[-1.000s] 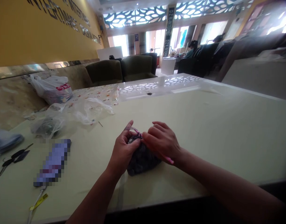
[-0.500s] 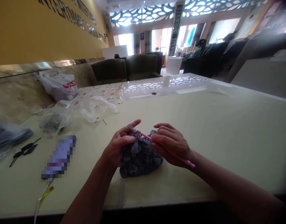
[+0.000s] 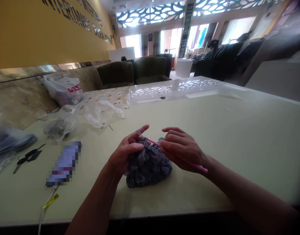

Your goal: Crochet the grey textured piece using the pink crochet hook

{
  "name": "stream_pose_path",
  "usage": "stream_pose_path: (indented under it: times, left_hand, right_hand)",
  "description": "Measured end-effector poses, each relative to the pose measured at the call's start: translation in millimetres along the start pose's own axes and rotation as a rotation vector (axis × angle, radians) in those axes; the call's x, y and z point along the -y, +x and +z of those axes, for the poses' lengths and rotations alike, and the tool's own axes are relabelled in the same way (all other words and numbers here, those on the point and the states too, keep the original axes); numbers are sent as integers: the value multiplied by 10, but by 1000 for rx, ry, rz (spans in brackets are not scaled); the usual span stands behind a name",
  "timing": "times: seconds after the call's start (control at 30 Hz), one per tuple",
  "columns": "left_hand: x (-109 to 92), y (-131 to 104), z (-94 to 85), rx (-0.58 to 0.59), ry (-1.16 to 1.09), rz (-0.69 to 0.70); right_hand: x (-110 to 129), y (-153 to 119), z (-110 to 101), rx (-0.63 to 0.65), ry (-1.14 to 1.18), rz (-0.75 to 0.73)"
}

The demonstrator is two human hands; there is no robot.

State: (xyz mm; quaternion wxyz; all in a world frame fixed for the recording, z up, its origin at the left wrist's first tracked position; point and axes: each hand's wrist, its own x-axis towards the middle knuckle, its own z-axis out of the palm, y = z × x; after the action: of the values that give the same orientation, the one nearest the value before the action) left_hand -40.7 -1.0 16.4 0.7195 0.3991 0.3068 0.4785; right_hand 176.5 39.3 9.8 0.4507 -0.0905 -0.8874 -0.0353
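Observation:
A dark grey-blue crocheted piece (image 3: 151, 166) with ruffled, ribbon-like loops rests on the table between my hands. My left hand (image 3: 126, 150) pinches its upper left edge between thumb and fingers, the index finger stretched out. A strip of sheer grey ribbon (image 3: 138, 132) runs over that finger. Closed around a pink crochet hook (image 3: 153, 142) is my right hand (image 3: 181, 148). The hook's tip meets the piece's top edge beside my left fingers and is hidden in the loops; its rear end sticks out below my right wrist.
On the left of the table (image 3: 213, 140) lie a blurred-out phone-like object (image 3: 65, 163) with a white cable (image 3: 47, 202), keys (image 3: 28, 156) and clear plastic bags (image 3: 60, 127). Behind them stands a filled white carrier bag (image 3: 66, 89). Dark armchairs (image 3: 150, 70) and a seated person (image 3: 212, 49) are beyond.
The hook has slid slightly toward the lower right with my right hand, and less of its front end shows. My left hand keeps its hold. The whole view has shifted a little.

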Motion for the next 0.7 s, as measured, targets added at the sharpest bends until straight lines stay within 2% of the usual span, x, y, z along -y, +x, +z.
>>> stream_pose_path:
  times: [0.1,0.2,0.3,0.4,0.5,0.63,0.7]
  left_hand:
    - [-18,-6,-6,3,6,-1]
    - [-30,6,-37,-29,18,-12]
    - [-24,26,-53,-74,47,-23]
    - [-4,33,-40,-114,120,30]
    - [11,21,-23,-142,214,90]
    - [14,5,-12,-144,231,77]
    - [11,5,-7,-143,215,71]
  right_hand:
    - [-5,4,-12,16,-64,-53]
    - [10,23,-49,29,15,-17]
    - [21,25,-99,47,208,105]
    - [20,-5,-130,30,399,309]
    - [15,-35,-127,6,457,487]
    - [5,-34,-119,2,378,494]
    - [-10,-30,-134,13,425,509]
